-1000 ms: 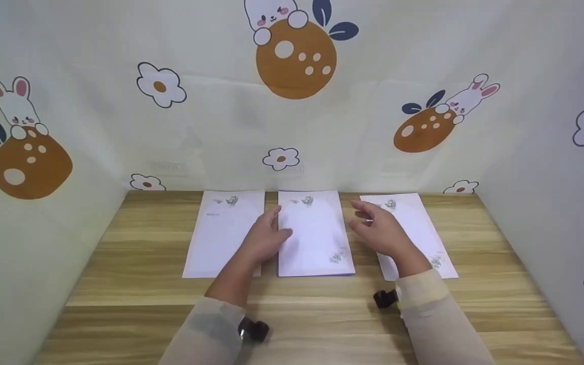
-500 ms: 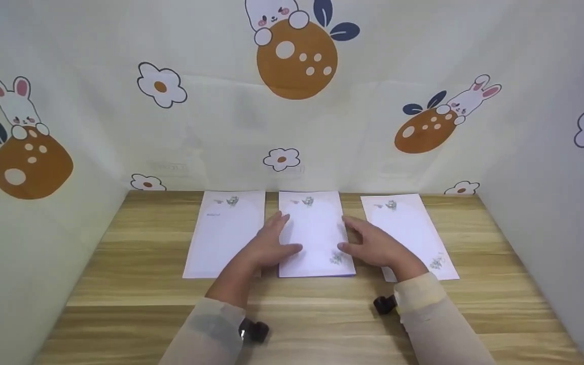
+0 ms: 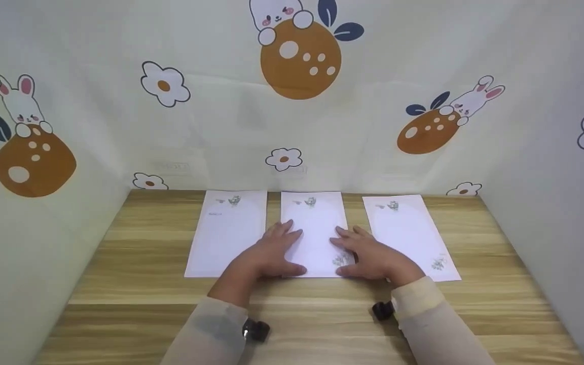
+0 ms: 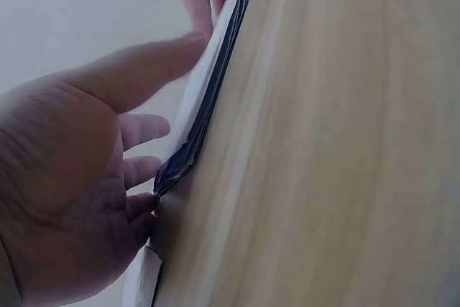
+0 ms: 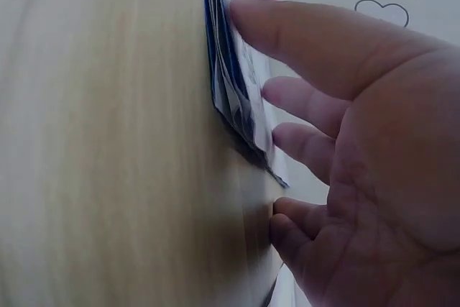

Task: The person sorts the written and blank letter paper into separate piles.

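A middle stack of paper (image 3: 317,243) lies between both hands, its white top sheet printed with small green plant drawings. In the left wrist view, dark blue layers (image 4: 215,91) show under its white top along the near edge. My left hand (image 3: 271,253) rests at the stack's left side, thumb on its near corner and fingers spread over the side edge. My right hand (image 3: 368,256) mirrors it at the right side, with the thumb (image 5: 287,26) on the near edge and the fingers extended.
A white sheet (image 3: 226,243) with a short printed line lies to the left, partly under the left forearm. Another white sheet (image 3: 408,228) is on the right. Behind the wooden table (image 3: 322,324) hangs a patterned cloth (image 3: 231,126), which also encloses both sides.
Both hands have come down and closer to me along the middle stack. The right hand has moved left from over the right sheet to the stack's edge. The papers look unmoved.
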A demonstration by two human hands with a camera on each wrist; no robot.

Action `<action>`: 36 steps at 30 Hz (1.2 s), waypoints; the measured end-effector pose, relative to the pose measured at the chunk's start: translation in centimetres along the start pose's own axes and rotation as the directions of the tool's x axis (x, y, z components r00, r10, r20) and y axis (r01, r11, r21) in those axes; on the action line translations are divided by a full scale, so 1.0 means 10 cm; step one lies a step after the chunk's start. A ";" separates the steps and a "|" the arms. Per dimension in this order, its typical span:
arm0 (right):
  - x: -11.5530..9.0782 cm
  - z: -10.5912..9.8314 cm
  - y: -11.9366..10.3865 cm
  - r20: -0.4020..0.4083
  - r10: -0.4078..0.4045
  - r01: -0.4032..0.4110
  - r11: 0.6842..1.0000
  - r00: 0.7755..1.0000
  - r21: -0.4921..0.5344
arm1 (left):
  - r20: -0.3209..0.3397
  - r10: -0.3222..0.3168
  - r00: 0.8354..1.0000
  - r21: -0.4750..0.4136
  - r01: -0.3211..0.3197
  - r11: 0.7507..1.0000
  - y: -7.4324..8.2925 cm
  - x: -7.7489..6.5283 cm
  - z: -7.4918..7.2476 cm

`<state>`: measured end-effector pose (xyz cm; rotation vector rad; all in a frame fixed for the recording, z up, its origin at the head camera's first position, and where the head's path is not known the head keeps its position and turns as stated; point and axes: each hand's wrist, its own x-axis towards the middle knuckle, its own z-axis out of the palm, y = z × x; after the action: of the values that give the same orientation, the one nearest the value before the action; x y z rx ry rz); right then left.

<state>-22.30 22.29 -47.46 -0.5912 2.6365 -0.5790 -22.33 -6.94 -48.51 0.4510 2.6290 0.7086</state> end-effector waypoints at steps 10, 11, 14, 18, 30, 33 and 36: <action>-0.02 0.01 -0.03 -0.002 0.003 -0.003 1.000 1.000 -0.014 | -0.012 -0.028 1.000 0.019 0.028 0.999 0.05 -0.02 0.01; -0.02 0.01 -0.03 -0.005 0.006 -0.006 1.000 1.000 -0.013 | -0.011 -0.027 1.000 0.019 0.028 0.999 0.05 -0.02 0.01; -0.02 0.01 -0.04 -0.024 0.014 -0.014 1.000 1.000 -0.008 | -0.008 -0.029 1.000 0.021 0.029 0.999 0.05 -0.02 0.01; -0.01 0.02 -0.05 -0.077 0.000 -0.001 1.000 0.997 -0.011 | -0.012 -0.031 0.999 0.016 0.031 0.999 0.03 0.00 0.00; 0.04 0.06 -0.04 -0.195 -0.037 0.038 0.999 0.980 0.003 | -0.103 0.024 0.994 0.021 -0.022 1.000 0.00 0.04 -0.01; 0.06 0.06 -0.05 -0.228 -0.034 0.036 0.999 0.973 0.003 | -0.131 0.016 0.991 0.029 -0.012 0.999 0.02 0.04 -0.01; 0.07 0.07 -0.07 -0.252 -0.018 0.019 1.000 0.968 0.003 | -0.154 0.011 0.988 0.041 -0.004 0.999 0.03 0.05 -0.01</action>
<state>-22.32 21.16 -47.84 -0.5744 2.8674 -0.7094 -22.72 -6.54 -48.44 0.4338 2.7923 0.7198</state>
